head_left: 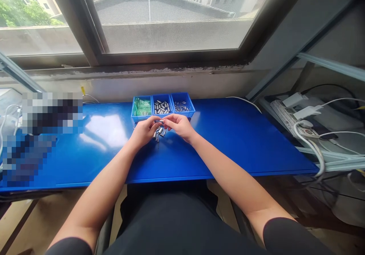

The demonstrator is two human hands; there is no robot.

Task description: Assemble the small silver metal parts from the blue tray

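My left hand (146,129) and my right hand (180,125) meet over the blue table, fingertips pinched close together. Between them is a small metal part (161,121), mostly covered by the fingers, so its exact kind does not show. Just below lies a loose pile of silvery cylinders and thin pins (159,132) on the tabletop. Right behind my hands stands a blue three-compartment bin (162,115). Its left compartment has a green bag (142,105), the middle one short metal cylinders (162,107), the right one thin metal pins (181,106).
The blue table (234,141) runs beneath a window (171,38). On the right, a power strip (296,118) with plugs and white cables rests on a metal frame. Pixelated dark objects (51,114) occupy the table's left end.
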